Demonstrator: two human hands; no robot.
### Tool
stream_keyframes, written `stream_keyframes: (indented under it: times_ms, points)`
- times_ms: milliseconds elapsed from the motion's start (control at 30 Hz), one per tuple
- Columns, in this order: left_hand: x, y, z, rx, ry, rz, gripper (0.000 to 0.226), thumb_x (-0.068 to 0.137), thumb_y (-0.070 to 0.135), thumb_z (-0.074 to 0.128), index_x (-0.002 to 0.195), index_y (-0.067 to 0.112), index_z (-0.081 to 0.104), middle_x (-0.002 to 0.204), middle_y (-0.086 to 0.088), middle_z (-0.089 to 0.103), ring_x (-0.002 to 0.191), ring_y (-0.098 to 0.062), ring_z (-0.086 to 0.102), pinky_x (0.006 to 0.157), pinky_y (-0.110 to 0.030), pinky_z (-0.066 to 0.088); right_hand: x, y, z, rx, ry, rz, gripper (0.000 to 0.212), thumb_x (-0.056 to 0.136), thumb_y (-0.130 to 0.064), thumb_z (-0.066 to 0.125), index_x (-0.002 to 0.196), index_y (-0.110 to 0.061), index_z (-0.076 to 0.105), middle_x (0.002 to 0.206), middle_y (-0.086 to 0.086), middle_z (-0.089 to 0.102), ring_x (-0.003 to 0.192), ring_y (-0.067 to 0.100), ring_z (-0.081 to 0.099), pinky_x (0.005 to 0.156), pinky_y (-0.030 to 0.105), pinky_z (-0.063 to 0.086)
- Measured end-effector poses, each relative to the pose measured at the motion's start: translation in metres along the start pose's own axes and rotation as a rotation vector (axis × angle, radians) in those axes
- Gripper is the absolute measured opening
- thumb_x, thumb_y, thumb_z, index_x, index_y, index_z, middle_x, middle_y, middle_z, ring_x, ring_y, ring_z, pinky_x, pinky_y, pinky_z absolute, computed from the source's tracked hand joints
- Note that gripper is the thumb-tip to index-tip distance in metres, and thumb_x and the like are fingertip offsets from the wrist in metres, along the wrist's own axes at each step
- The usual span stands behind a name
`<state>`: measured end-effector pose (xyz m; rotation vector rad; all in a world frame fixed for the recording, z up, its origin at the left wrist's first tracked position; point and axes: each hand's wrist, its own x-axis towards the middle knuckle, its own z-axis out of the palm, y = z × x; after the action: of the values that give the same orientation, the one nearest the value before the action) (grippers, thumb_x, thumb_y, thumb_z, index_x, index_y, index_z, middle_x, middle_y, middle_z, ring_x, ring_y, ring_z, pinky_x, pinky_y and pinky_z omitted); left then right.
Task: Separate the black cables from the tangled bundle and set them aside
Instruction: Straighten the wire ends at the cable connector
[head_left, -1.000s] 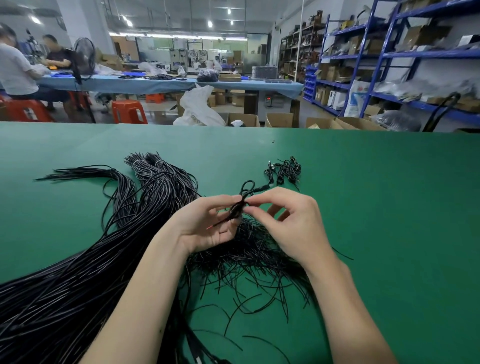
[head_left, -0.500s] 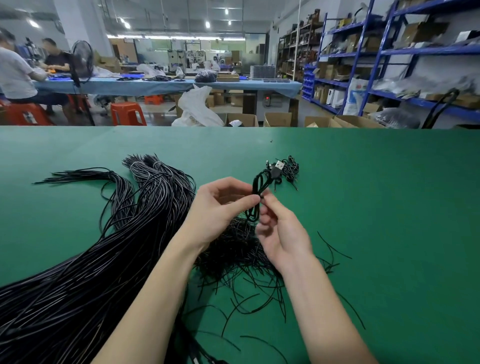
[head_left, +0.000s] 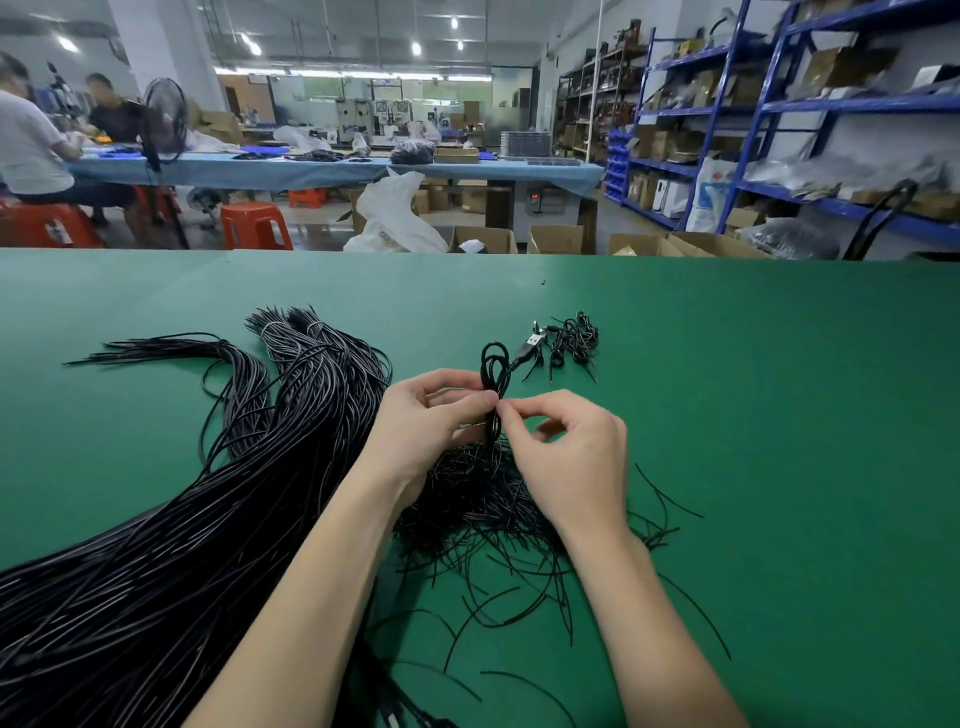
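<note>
Behind both hands (head_left: 498, 431), the looped cable's (head_left: 493, 371) lower end is hidden.

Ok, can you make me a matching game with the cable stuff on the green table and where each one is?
Things:
1. folded cable
2. long cable bundle
3. small finished pile
4. short loose pieces

Places:
A. far side, past the hands
B. under the hands
C. pinched by the left hand and right hand
D. left side of the table

Pairs: 1-C, 2-D, 3-A, 4-B
</note>
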<state>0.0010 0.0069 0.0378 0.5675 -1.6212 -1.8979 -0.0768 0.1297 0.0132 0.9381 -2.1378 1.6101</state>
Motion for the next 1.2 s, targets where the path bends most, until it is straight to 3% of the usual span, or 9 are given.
stream_keyframes:
  times_ms: [233,333,400,533,700,800,933,1067,1200]
  points:
    - [0.0,-0.007,0.005,-0.058,0.111,-0.007,0.013,0.08,-0.001,0.08,0.086,0.007,0.071,0.067,0.0,0.073,0.062,-0.007,0.069,0.058,-0.017,0.054,-0.011,0.004,0.012,0.015,-0.122,-0.001,0.027,0.085,-0.042,0.076,0.105,-0.024,0.082,0.09,-0.018,0.074,0.072,0.004,0.066,0.07,0.032,0.058]
    - [0.0,-0.008,0.005,-0.092,0.101,-0.031,0.013,0.082,0.001,0.078,0.091,0.006,0.07,0.072,-0.004,0.074,0.066,-0.013,0.07,0.061,-0.02,0.056,-0.008,0.005,0.015,0.126,-0.108,0.115,0.028,0.084,-0.034,0.081,0.109,-0.022,0.08,0.089,-0.021,0.074,0.072,-0.001,0.068,0.07,0.011,0.053]
    - [0.002,-0.007,0.002,-0.099,0.038,-0.067,0.017,0.085,0.004,0.077,0.099,0.005,0.069,0.083,-0.008,0.075,0.076,-0.019,0.072,0.074,-0.025,0.059,-0.005,0.005,0.014,0.188,-0.125,0.16,0.024,0.085,-0.028,0.08,0.109,-0.029,0.077,0.086,-0.023,0.072,0.071,-0.004,0.069,0.067,0.003,0.047]
    - [0.002,-0.003,-0.008,-0.133,-0.177,-0.198,0.032,0.083,0.022,0.077,0.111,0.005,0.073,0.094,-0.006,0.073,0.089,-0.021,0.06,0.106,-0.039,0.044,-0.003,0.005,0.011,0.331,-0.307,0.183,0.025,0.092,-0.016,0.073,0.107,-0.036,0.077,0.092,-0.019,0.077,0.082,0.003,0.073,0.075,0.022,0.059]
    - [0.004,-0.002,-0.015,-0.267,-0.173,-0.219,0.023,0.064,0.02,0.083,0.087,0.021,0.081,0.085,0.0,0.065,0.071,-0.012,0.051,0.071,-0.021,0.046,-0.001,0.004,0.008,0.54,-0.358,0.336,0.021,0.095,-0.007,0.069,0.102,-0.026,0.075,0.084,-0.001,0.078,0.072,0.013,0.075,0.06,0.024,0.058]
    - [0.005,-0.007,-0.011,-0.236,-0.121,-0.164,0.029,0.068,0.016,0.082,0.097,0.016,0.076,0.087,-0.002,0.065,0.07,-0.011,0.055,0.063,-0.016,0.05,-0.001,0.006,0.008,0.508,-0.358,0.346,0.015,0.094,-0.01,0.072,0.099,-0.024,0.073,0.083,0.001,0.078,0.07,0.013,0.074,0.059,0.025,0.058]
    - [0.005,-0.01,-0.008,-0.124,-0.072,-0.069,0.03,0.084,0.006,0.077,0.113,0.006,0.071,0.091,-0.006,0.07,0.08,-0.014,0.071,0.072,-0.019,0.056,0.001,0.003,0.004,0.65,-0.378,0.509,0.01,0.097,-0.014,0.068,0.106,-0.017,0.072,0.088,0.004,0.079,0.068,0.012,0.071,0.057,0.023,0.057]
    - [0.005,-0.009,-0.009,-0.112,-0.109,-0.02,0.045,0.084,0.0,0.077,0.124,0.013,0.063,0.099,-0.008,0.077,0.092,-0.021,0.075,0.079,-0.021,0.058,0.007,0.004,-0.008,0.791,-0.407,0.69,0.016,0.1,-0.013,0.064,0.11,-0.012,0.076,0.109,0.008,0.077,0.072,0.018,0.073,0.06,0.024,0.059]
    - [0.006,-0.014,-0.011,0.025,-0.097,0.024,0.056,0.08,0.006,0.082,0.128,0.019,0.056,0.105,-0.006,0.078,0.101,-0.02,0.074,0.096,-0.032,0.053,0.008,0.009,-0.015,0.725,-0.468,0.711,0.019,0.094,-0.01,0.071,0.113,-0.011,0.073,0.096,0.002,0.077,0.079,0.022,0.074,0.067,0.027,0.061]
